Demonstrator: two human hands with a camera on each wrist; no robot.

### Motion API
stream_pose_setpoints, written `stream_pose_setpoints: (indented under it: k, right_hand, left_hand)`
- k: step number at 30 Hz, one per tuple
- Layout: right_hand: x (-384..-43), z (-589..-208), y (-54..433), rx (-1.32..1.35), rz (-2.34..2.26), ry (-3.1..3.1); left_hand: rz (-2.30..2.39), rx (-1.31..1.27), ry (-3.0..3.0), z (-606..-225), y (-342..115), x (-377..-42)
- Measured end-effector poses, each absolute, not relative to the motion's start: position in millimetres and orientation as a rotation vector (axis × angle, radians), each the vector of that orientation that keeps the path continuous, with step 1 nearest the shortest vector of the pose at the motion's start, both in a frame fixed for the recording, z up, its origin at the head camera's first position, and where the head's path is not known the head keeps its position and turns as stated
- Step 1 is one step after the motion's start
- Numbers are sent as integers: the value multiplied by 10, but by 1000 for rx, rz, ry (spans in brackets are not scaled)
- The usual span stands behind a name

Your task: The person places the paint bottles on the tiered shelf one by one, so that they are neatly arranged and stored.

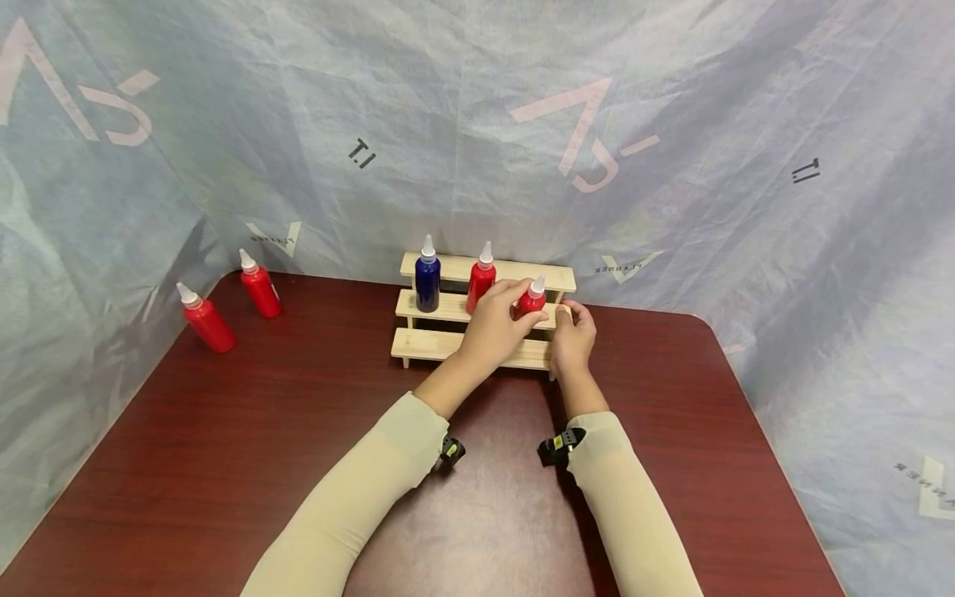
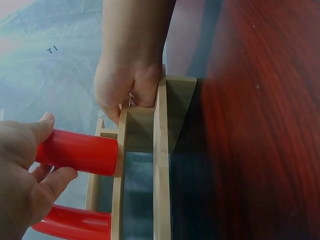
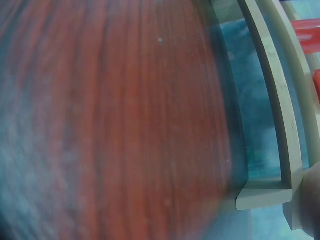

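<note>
A three-tier wooden stand (image 1: 429, 342) is at the back of the table. My left hand (image 1: 488, 327) grips a red squeeze bottle (image 1: 530, 303) with a white pointed cap at the right part of the middle tier. In the left wrist view, that bottle's base meets the tier's edge, with the thumb and fingers round its body. At the stand's right end, my right hand (image 1: 573, 338) holds the wooden side, fingers curled in the left wrist view. Another red bottle (image 1: 480, 280) and a dark blue bottle (image 1: 428, 283) stand upright to the left on the same tier.
Two more red bottles, one nearer (image 1: 210, 326) and one farther (image 1: 261, 290), stand on the dark red table (image 1: 298, 464) at its far left. Behind the stand hangs a grey printed cloth (image 1: 448, 124), which also borders both sides.
</note>
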State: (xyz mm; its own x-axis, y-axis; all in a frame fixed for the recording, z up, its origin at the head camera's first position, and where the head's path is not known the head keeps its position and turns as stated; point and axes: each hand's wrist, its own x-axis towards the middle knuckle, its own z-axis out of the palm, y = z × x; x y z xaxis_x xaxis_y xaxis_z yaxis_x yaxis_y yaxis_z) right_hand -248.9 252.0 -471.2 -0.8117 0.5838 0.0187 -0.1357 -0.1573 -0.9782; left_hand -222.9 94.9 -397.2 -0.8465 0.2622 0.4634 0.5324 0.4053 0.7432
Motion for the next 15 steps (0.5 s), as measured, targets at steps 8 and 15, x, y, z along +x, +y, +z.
stream_pose_setpoints:
  k: [8,15]
  right_hand:
    - [-2475,-4687,2518,-533,2013,-1656]
    - [-2468,-4685,2518,-538,1999,-1667]
  left_hand:
    - [-1365,-676,-2430,-3929,986,-2273]
    - [-1346,-666,-2446,-3938,1017,-2321]
